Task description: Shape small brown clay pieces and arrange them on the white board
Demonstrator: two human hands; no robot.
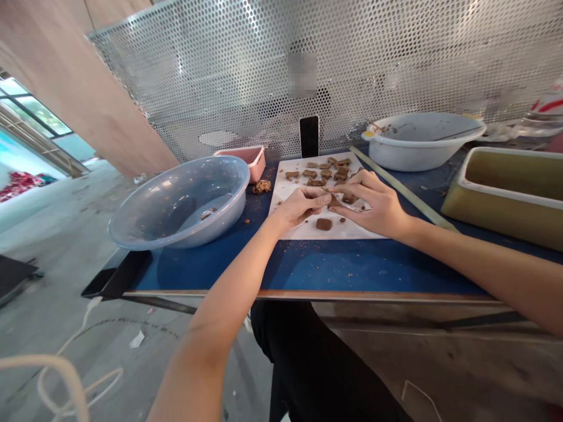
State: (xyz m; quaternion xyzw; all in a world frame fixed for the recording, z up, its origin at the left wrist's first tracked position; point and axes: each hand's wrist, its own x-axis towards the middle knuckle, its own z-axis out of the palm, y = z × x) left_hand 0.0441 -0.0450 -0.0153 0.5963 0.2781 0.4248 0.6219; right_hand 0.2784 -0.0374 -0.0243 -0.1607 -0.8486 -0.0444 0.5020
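Observation:
Over a white sheet (292, 230), my left hand (299, 206) and my right hand (373, 202) meet with fingers closed around a soft-looking brown clay piece (335, 201). My left thumb lies against it, and the fingers of my right hand pinch it from the other side; its full shape is hidden. Just below the hands lies a squarish brown block (324, 224) beside small crumbs. Several shaped brown pieces (325, 173) are spread over the far part of the sheet, some partly covered by my right hand.
On the left stands a large blue basin (176, 228), with a pink tub (259, 164) and a crumbly brown heap (262, 186) by it. A phone (309, 138) leans on the perforated metal screen. Rightward are a green strip (404, 190), a white basin (413, 153) and an olive planter-like box (505, 196).

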